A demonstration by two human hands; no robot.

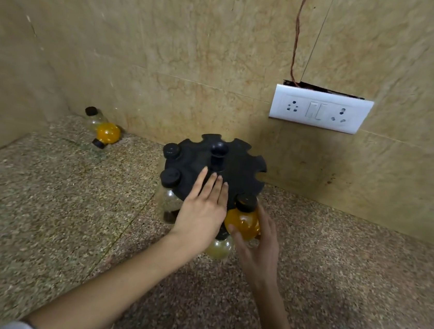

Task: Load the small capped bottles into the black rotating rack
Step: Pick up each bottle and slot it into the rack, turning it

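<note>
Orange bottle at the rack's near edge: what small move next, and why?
Probably seat the orange bottle fully in the near slot of the black rack: the right hand grips it at the rim, while the left hand presses flat on top.

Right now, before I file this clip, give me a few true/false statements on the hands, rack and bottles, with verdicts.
1. The left hand lies flat on top of the black rack. True.
2. The right hand is empty. False: it grips the orange bottle at the rack's near edge.
3. A clear bottle and a second orange bottle lie on the counter in the far left corner. True.
4. Every slot in the rack's top disc is filled. False: the far and right slots are empty.
5. Something is plugged into the socket panel. False: both sockets are free.
</note>
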